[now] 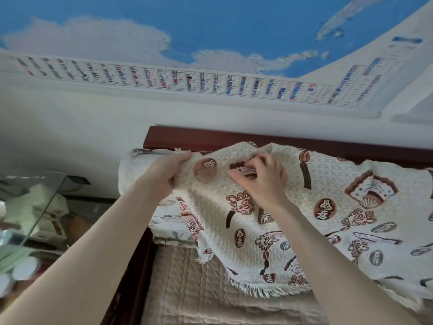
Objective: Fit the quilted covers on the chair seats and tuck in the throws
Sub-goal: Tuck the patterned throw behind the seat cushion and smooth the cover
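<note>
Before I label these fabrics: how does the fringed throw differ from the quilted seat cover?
The fringed throw bears brown fan and medallion motifs; the quilted seat cover is plain beige. The throw drapes rumpled against the wooden backrest, held by the left hand and right hand; the cover lies flat, untouched. Both are pale.
</note>
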### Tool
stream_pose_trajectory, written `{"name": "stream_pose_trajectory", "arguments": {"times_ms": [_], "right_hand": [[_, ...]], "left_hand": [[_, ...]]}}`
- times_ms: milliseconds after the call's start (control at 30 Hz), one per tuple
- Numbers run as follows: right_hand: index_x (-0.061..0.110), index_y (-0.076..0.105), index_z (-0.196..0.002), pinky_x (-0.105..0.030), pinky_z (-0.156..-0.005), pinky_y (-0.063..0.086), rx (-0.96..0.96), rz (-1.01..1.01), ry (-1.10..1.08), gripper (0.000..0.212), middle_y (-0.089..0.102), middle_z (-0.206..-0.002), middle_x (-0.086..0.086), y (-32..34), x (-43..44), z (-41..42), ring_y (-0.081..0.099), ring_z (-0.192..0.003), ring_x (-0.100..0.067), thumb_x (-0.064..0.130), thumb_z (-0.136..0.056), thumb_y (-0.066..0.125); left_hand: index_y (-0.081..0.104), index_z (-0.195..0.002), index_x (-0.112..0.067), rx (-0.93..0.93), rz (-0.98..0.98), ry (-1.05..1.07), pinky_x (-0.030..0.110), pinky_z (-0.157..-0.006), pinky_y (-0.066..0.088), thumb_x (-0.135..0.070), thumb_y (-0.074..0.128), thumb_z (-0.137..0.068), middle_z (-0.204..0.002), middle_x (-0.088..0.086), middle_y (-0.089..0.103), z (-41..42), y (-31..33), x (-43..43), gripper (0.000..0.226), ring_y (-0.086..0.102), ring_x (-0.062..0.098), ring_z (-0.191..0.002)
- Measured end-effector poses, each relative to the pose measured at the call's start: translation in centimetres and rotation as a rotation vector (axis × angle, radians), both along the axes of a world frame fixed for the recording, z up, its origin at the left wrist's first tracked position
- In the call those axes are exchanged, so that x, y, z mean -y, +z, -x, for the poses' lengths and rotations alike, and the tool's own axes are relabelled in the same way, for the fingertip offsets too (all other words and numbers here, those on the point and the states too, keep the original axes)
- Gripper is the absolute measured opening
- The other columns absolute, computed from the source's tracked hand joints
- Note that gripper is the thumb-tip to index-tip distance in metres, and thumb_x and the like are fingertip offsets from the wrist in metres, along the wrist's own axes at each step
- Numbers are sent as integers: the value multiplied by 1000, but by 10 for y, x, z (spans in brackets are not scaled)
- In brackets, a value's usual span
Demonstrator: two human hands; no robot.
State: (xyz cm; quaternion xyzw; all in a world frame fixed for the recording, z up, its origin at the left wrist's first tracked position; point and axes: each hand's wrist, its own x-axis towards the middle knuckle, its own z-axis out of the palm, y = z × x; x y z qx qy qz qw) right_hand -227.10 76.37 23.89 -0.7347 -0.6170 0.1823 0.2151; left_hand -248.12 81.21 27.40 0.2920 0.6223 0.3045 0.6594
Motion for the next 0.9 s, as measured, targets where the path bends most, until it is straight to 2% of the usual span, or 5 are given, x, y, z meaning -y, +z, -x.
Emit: {"name": "stream_pose_trajectory", "arguments": {"times_ms": [233,433,600,767,900], "right_hand": [[30,48,-131,-36,-107,14,119,9,16,75,36,-129,2,-1,0,10,32,-124,-15,79,-74,51],[30,64,-119,-36,-105,10,72,21,100,64,33,-122,4,4,-12,40,24,-121,-9,77,-77,50],[24,60,-105,-43,-112,16,-29,9,134,54,43,-136,3,10,-21,63,33,-131,-19,70,-78,57],[26,48,-136,-45,-112,20,61,83,175,85,47,-137,4,3,-24,82,39,-130,-20,83,-73,40],[29,64,-124,-37,-102,17,16,42,170,54,55,-121,7,3,-32,77,42,-120,-15,65,-87,50]], "left_hand": [[52,-71,-12,-82,-126,451,27,-50,39,-15,53,-93,-68,5,52,54,3,-16,22,52,17,-53],[65,-95,-5,-303,-127,87,34,-80,54,-30,73,-85,-88,9,67,58,9,-7,28,66,26,-85],[48,-67,-15,-334,-289,468,28,-60,42,-19,56,-94,-69,1,50,88,16,-17,28,53,20,-77],[49,-71,-12,-430,-152,185,26,-58,42,-34,67,-88,-70,2,53,91,11,-14,33,52,20,-62],[48,-77,-15,-478,-271,177,32,-63,36,-32,59,-90,-78,8,46,90,3,-20,24,47,19,-73]]}}
